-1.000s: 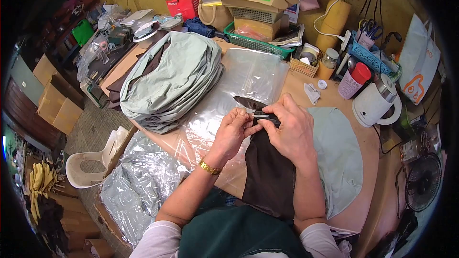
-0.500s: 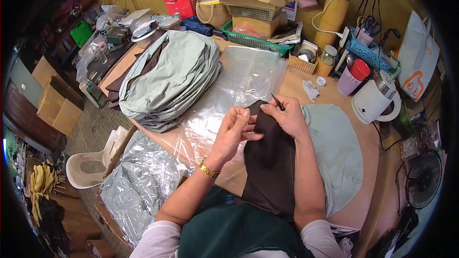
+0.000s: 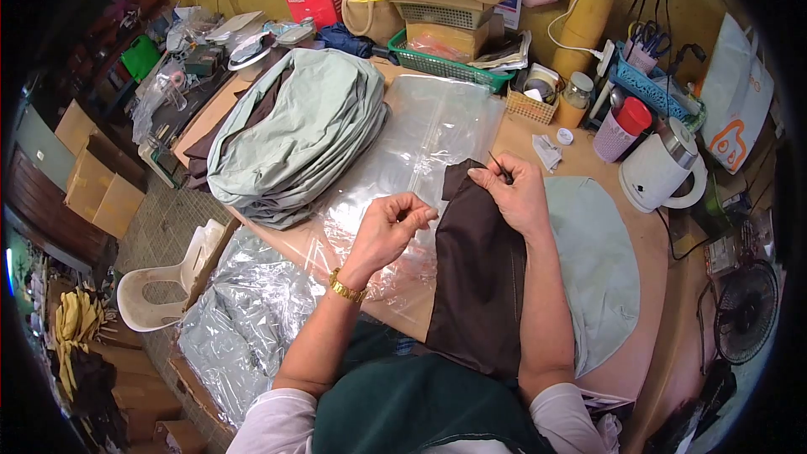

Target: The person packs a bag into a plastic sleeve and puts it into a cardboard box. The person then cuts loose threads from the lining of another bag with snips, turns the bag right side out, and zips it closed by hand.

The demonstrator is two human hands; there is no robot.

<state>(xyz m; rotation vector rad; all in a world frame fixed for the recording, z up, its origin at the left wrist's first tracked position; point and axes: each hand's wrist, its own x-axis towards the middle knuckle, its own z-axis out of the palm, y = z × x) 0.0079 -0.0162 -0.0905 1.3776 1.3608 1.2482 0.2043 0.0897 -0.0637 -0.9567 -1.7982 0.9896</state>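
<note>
My right hand (image 3: pixel 514 193) pinches the top edge of a dark brown cloth piece (image 3: pixel 477 277). A small dark pointed tool (image 3: pixel 499 166), perhaps thread snips, sticks out of the same hand. The brown cloth hangs down towards my lap, with a stitched line along its right side. Left of the cloth and apart from it, my left hand (image 3: pixel 391 231) is closed with thumb and fingertips together; whatever it may hold is too small to see. Under the right forearm lies a flat pale green cloth (image 3: pixel 593 273). Clear plastic bags (image 3: pixel 429 122) lie beyond my hands.
A big heap of pale green cloth (image 3: pixel 294 134) sits at the table's left. Plastic-wrapped cloth (image 3: pixel 244 319) lies nearer, beside a white chair (image 3: pixel 151 294). A white kettle (image 3: pixel 660 172), a pink cup (image 3: pixel 614 141) and a green basket (image 3: pixel 454 67) line the back and right.
My left hand has let go of the brown cloth's top edge and moved left, its fingers drawing together. My right hand has shifted slightly up and right, still gripping the cloth.
</note>
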